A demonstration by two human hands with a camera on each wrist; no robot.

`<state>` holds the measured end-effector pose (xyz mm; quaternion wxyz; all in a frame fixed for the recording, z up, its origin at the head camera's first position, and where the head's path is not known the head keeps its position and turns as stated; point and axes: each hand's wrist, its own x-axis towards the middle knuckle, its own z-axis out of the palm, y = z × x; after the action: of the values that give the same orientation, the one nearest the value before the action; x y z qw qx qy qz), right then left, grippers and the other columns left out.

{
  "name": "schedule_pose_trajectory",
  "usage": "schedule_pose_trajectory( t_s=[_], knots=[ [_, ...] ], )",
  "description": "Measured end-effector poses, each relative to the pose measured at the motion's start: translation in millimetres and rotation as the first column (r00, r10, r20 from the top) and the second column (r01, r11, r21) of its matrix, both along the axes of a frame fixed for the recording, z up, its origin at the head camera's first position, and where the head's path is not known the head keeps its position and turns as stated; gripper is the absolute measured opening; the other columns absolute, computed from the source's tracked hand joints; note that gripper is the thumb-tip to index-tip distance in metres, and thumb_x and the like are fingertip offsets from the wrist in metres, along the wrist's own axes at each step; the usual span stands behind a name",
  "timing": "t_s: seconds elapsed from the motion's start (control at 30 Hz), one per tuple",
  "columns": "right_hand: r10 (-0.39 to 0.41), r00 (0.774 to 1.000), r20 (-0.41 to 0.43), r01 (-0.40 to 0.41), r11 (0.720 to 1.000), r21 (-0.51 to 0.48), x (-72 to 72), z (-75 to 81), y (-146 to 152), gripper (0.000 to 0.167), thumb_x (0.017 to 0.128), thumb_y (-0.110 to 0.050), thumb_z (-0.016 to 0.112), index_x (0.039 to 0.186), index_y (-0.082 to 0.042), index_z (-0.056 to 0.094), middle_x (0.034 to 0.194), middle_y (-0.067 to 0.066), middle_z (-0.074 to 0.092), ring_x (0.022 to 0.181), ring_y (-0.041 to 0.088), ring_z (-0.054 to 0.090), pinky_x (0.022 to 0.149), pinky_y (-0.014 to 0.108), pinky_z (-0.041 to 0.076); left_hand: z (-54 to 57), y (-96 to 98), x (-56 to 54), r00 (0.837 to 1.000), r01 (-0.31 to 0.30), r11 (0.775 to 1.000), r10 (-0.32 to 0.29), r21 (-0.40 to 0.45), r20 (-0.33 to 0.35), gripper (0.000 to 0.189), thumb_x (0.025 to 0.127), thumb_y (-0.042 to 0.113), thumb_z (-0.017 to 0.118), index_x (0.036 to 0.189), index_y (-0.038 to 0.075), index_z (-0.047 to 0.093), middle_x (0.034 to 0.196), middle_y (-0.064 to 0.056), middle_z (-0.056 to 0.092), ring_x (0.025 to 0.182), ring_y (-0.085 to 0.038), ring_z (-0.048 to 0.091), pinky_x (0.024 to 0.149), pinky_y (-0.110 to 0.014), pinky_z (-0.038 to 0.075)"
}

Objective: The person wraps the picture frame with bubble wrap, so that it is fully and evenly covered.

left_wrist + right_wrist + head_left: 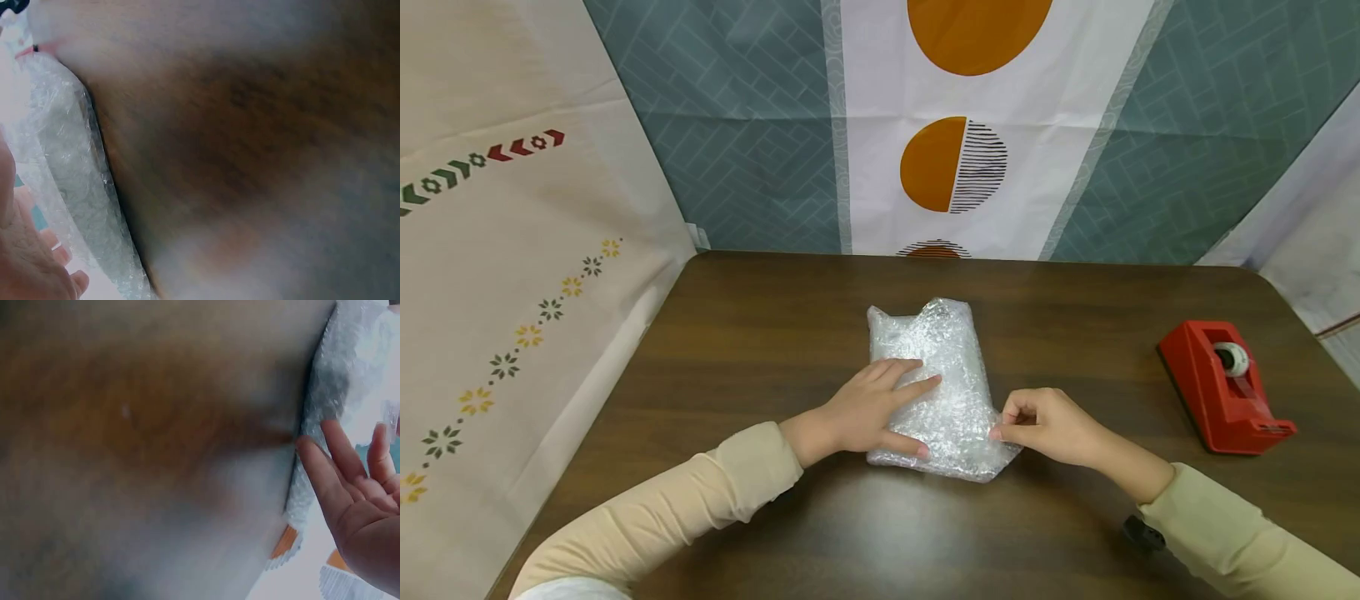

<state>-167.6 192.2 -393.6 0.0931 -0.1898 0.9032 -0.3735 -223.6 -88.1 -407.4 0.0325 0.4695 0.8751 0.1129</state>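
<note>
A flat package in clear bubble wrap [951,358] lies on the table in front of me. Its wrap stands up in uneven corners at the far end. My left hand [868,408] rests on the package's left side, palm down and fingers spread. At the near right corner, my right hand [1060,427] pinches the edge of the wrap between thumb and forefinger. The left wrist view has the wrapped side [87,181] beside the left fingers [61,255]. In the right wrist view, the right hand [365,500] is at the package's edge [331,375]. What the wrap encloses is hidden.
A red tape dispenser [1213,400] with a roll of tape [1231,359] stands at the right of the dark wooden table [760,333]. A small black object [1142,533] sits by the right cuff. Patterned cloth [760,133] hangs behind the table and along both sides.
</note>
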Motion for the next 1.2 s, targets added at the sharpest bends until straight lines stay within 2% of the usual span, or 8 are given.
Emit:
schedule_pose_trajectory(
  t_s=[0.3, 0.5, 0.57, 0.67, 0.77, 0.9, 1.03, 1.2],
  knots=[
    [0.056, 0.997, -0.055, -0.055, 0.998, 0.022, -2.1, 2.9, 3, 0.019, 0.089, -0.014, 0.066, 0.076, -0.013, 0.053, 0.055, -0.014, 0.035, 0.048, -0.002, 0.031, 0.044, 0.017, 0.029, -2.2, 3.3, 1.2, 0.999, -0.033, 0.999, 0.033, 0.009, 0.009, 0.095, 0.081, 0.065, 0.059, 0.151, 0.009, 0.027, 0.153, -0.013, 0.028, 0.14, -0.03, 0.027, 0.118, -0.043, 0.02],
    [-0.022, 0.998, 0.067, 0.023, 1.0, -0.016, -6.8, 3.2, 3, 0.023, 0.083, -0.015, 0.072, 0.069, -0.008, 0.055, 0.052, -0.01, 0.038, 0.048, -0.001, 0.03, 0.044, 0.018, 0.028, -1.0, 5.7, 2.4, 0.988, -0.068, 0.995, 0.078, -0.076, 0.133, 0.091, 0.089, 0.062, 0.049, 0.153, 0.007, 0.014, 0.16, -0.009, 0.011, 0.148, -0.028, 0.006, 0.12, -0.042, 0.006],
    [-0.035, 0.994, 0.107, 0.039, 0.999, -0.034, -8.3, 1.7, 3, 0.022, 0.082, -0.014, 0.073, 0.073, -0.005, 0.055, 0.054, -0.008, 0.045, 0.05, 0.001, 0.036, 0.046, 0.019, 0.033, -1.2, 6.2, 2.3, 0.985, -0.074, 0.993, 0.088, -0.094, 0.149, 0.088, 0.091, 0.061, 0.046, 0.153, 0.008, 0.012, 0.161, -0.007, 0.008, 0.148, -0.026, 0.003, 0.12, -0.041, 0.004],
    [-0.012, 0.995, 0.097, 0.014, 1.0, -0.024, -9.8, 0.4, 1, 0.023, 0.082, -0.013, 0.073, 0.091, -0.003, 0.055, 0.069, -0.002, 0.055, 0.061, 0.007, 0.047, 0.052, 0.022, 0.043, -1.3, 5.7, 0.9, 0.984, -0.069, 0.992, 0.086, -0.108, 0.155, 0.087, 0.091, 0.062, 0.044, 0.153, 0.009, 0.012, 0.161, -0.006, 0.007, 0.148, -0.025, 0.001, 0.12, -0.041, 0.004],
    [0.053, 0.998, -0.022, -0.053, 0.998, 0.025, -10.7, 0.4, -2, 0.045, 0.082, -0.013, 0.074, 0.119, -0.002, 0.05, 0.103, 0.011, 0.06, 0.09, 0.023, 0.057, 0.071, 0.035, 0.053, -0.8, 3.9, -0.7, 0.982, -0.065, 0.992, 0.083, -0.111, 0.167, 0.089, 0.09, 0.063, 0.045, 0.153, 0.01, 0.012, 0.161, -0.005, 0.006, 0.148, -0.024, 0.001, 0.12, -0.041, 0.003],
    [0.19, 0.965, -0.181, -0.177, 0.98, 0.086, -10.9, -0.5, -2, 0.056, 0.084, -0.015, 0.071, 0.135, -0.006, 0.05, 0.137, 0.022, 0.048, 0.123, 0.044, 0.045, 0.092, 0.062, 0.044, -0.8, 2.4, -3.8, 0.984, -0.044, 0.994, 0.059, -0.096, 0.168, 0.09, 0.089, 0.064, 0.047, 0.153, 0.011, 0.014, 0.161, -0.004, 0.008, 0.148, -0.024, 0.002, 0.12, -0.042, 0.005],
    [0.27, 0.938, -0.215, -0.251, 0.961, 0.113, -9.6, -4.0, 0, 0.045, 0.087, -0.018, 0.068, 0.13, -0.007, 0.057, 0.139, 0.02, 0.049, 0.127, 0.044, 0.044, 0.095, 0.064, 0.04, -1.8, 1.1, -5.2, 0.99, -0.013, 0.998, 0.022, -0.066, 0.139, 0.086, 0.089, 0.062, 0.049, 0.153, 0.013, 0.018, 0.16, -0.005, 0.011, 0.148, -0.024, 0.005, 0.12, -0.043, 0.008],
    [0.261, 0.942, -0.209, -0.24, 0.963, 0.119, -4.9, -6.9, -1, 0.044, 0.088, -0.018, 0.067, 0.129, -0.007, 0.059, 0.14, 0.018, 0.049, 0.127, 0.042, 0.044, 0.095, 0.063, 0.041, 1.6, -1.2, 0.4, 0.997, 0.029, 0.997, -0.023, -0.077, 0.07, 0.076, 0.092, 0.059, 0.045, 0.153, 0.018, 0.022, 0.16, -0.006, 0.013, 0.148, -0.025, 0.007, 0.12, -0.046, 0.01]
  ],
)
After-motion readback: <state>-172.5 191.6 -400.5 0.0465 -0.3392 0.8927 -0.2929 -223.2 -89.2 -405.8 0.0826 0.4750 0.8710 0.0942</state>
